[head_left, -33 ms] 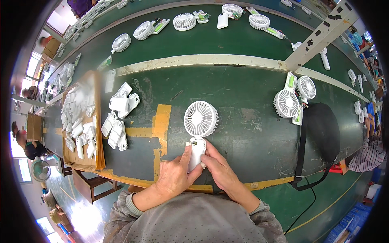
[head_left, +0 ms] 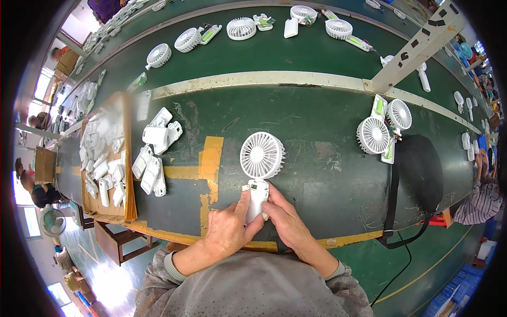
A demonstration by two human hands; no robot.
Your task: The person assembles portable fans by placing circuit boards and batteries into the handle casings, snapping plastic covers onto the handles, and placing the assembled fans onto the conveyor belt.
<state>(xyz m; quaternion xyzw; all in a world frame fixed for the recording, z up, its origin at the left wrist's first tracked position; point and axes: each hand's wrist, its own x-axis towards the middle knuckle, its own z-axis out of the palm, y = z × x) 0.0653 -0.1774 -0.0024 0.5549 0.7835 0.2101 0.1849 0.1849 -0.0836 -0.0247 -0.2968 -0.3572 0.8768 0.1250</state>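
A white handheld fan lies in front of me on the dark green table, its round grille pointing away and its handle toward me. My left hand grips the handle from the left, thumb along its side. From the right, my right hand pinches the same handle, thumb and fingers at its edge. A small dark opening shows near the top of the handle. The handle's underside is hidden by my fingers and the table.
To the left, white plastic handle shells lie in a loose pile beside a cardboard box of similar parts. At right are two opened fans and a black bag. Beyond a pale rail, several fans sit on another green surface.
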